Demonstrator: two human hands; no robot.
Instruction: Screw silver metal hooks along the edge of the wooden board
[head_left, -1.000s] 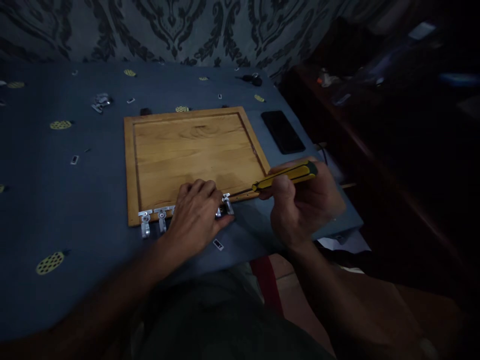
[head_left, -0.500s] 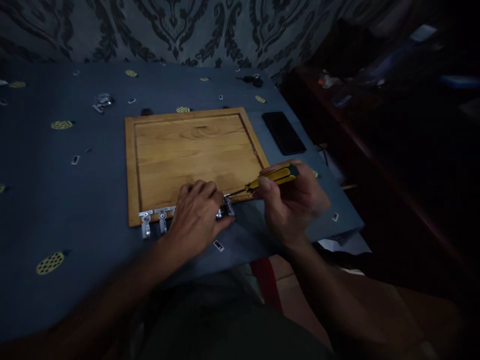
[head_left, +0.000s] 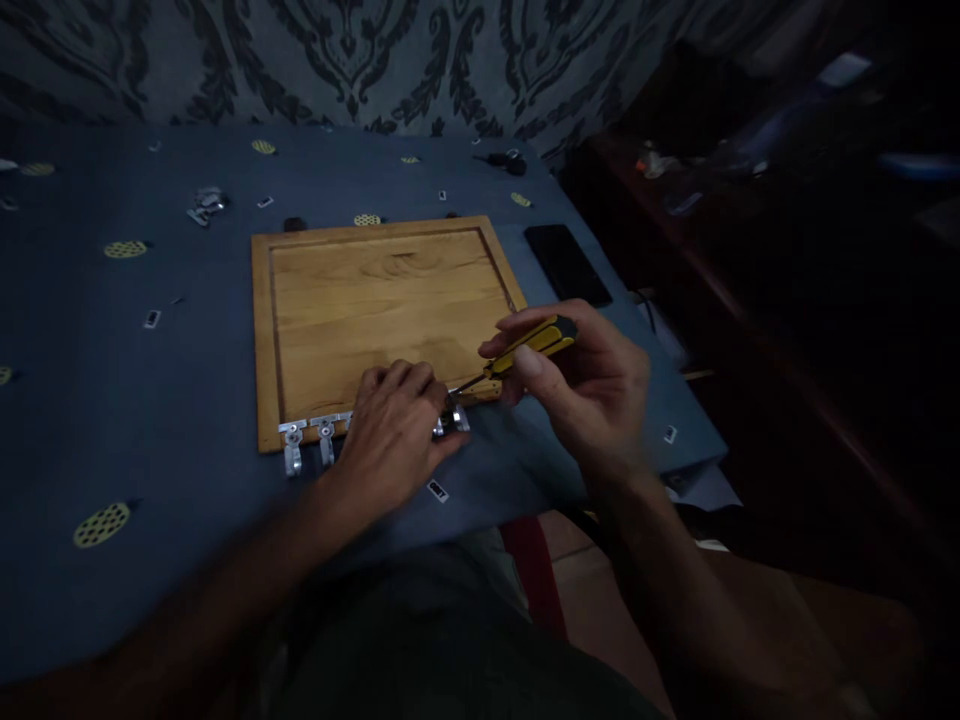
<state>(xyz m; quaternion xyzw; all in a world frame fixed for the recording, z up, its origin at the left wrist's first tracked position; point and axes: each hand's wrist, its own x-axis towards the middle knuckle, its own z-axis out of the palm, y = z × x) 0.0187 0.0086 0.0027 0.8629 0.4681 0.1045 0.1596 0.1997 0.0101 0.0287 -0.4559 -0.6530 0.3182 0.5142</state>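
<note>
Dimly lit: patterned wall [head_left: 345, 60], blue tablecloth [head_left: 67, 420]; right grip [head_left: 589, 390] clamped on screwdriver [head_left: 534, 347]; left grip [head_left: 394, 425] over hinges [head_left: 326, 442], closure unclear.

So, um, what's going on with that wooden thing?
Someone's right hand holds a yellow-and-black screwdriver, with its tip at a metal hinge on the near edge of a framed wooden panel. The left hand lies over that edge. Two more hinges show at its left end. The panel lies on a blue tablecloth near a black phone.
</note>
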